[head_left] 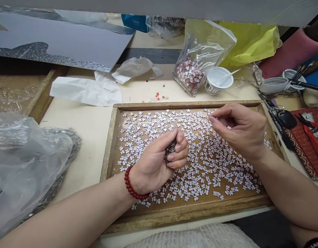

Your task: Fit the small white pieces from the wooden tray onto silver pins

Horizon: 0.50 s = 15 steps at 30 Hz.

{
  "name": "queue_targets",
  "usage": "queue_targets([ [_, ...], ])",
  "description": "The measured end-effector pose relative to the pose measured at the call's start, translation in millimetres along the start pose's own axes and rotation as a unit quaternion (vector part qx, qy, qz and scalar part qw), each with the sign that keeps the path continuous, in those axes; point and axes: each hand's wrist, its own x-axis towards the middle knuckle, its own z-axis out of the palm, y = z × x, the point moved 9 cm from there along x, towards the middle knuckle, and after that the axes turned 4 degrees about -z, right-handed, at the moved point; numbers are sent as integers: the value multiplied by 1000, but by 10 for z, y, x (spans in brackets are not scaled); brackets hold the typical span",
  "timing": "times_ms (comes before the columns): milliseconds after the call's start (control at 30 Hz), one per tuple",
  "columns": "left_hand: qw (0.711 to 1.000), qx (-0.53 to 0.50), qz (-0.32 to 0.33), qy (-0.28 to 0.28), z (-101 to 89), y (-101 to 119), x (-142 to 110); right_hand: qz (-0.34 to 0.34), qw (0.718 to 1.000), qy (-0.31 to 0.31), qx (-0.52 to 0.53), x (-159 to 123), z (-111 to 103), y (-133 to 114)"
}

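Observation:
My left hand (161, 158), with a red bead bracelet (133, 184) at the wrist, is curled palm up around a clump of small dark metal pieces (170, 151). It hovers over the middle of a shallow wooden tray (195, 206). Many small white flat pieces (200, 162), each with rounded lobes, lie spread across the tray floor. Above the tray's far right part, my right hand (236, 129) has thumb and forefinger pinched together; anything between the tips is too small to make out. Part of the white pieces is hidden beneath both hands.
Behind the tray stand a clear bag of red and white pieces (190, 74) and a white cup (219, 81). Crumpled tissue (86, 90) lies at the back left. A plastic bag (27, 162) fills the left side. Red-handled pliers (314, 137) and sunglasses (286, 119) lie right.

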Motion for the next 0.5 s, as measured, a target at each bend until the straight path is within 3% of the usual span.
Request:
queue_targets([
  [200,996,-80,20,28,34,124,-41,17,999,-39,3,9,52,79],
  [500,993,-51,73,73,27,288,-117,-79,986,-125,-80,-18,301,15],
])
